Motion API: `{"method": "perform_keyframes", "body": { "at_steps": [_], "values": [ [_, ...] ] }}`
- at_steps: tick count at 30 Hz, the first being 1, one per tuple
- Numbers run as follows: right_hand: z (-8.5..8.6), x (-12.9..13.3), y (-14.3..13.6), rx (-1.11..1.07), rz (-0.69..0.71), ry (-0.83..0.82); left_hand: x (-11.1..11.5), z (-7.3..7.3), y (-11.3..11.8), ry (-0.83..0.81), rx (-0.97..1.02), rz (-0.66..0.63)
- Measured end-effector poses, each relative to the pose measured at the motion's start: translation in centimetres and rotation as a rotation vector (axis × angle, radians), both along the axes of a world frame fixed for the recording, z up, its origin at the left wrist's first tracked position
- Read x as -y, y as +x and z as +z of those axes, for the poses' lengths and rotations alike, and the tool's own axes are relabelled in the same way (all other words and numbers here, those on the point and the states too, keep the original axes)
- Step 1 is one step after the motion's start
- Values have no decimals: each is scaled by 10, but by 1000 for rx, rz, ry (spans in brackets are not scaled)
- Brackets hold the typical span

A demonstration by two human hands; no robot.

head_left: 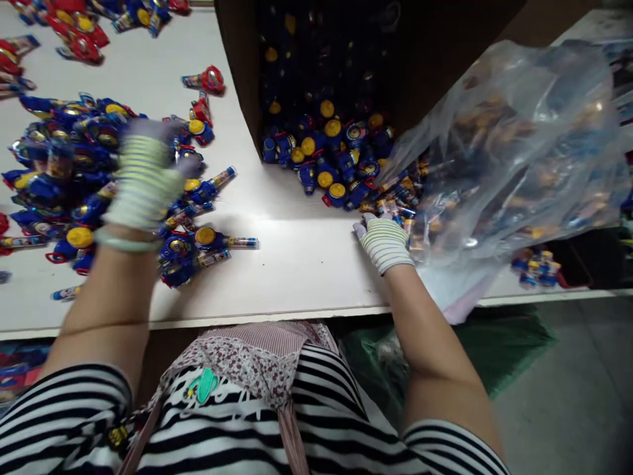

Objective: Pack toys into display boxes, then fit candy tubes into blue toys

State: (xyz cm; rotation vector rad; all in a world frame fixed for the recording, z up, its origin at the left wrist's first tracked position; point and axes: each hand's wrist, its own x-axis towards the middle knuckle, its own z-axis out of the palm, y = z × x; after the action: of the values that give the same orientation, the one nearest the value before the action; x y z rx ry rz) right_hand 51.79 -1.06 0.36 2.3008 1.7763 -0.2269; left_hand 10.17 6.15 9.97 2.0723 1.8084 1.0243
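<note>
My left hand, in a striped glove and blurred by motion, is over the right part of a pile of blue and yellow toys. Its fingers are smeared, and whether it holds a toy I cannot make out. At the left edge of a clear plastic bag, my right hand rests in a similar glove, its fingertips at small printed tubes. The fingers are bent, and what lies under them is hidden.
A cardboard box lies open towards me, with blue toys spilling from its mouth. Red toys lie at the back left of the white table. A green bag is below the table edge.
</note>
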Motion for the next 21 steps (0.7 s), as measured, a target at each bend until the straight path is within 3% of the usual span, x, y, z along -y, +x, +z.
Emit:
{"method": "perform_keyframes", "body": {
  "at_steps": [2,3,6,8,11,15,18,21],
  "values": [
    [-2,-5,-13,13,22,0,-27,-29,75,-235,-101,-402],
    [-3,-6,-19,18,56,18,-39,-42,112,-341,-154,-495],
    [-10,-1,-38,-22,171,77,-68,-72,195,-463,-243,-343],
    [-17,6,-47,-103,209,92,-78,-86,219,-447,-200,-266],
    [-29,20,-51,-210,227,127,-75,-102,211,-487,72,-283],
    [-39,36,-56,-489,258,198,-39,-115,164,-629,400,-287],
    [-35,44,-73,-735,275,258,0,-114,137,-601,707,-323],
    [-22,46,-97,-748,295,239,30,-112,132,-548,1060,-381]
  ]
}}
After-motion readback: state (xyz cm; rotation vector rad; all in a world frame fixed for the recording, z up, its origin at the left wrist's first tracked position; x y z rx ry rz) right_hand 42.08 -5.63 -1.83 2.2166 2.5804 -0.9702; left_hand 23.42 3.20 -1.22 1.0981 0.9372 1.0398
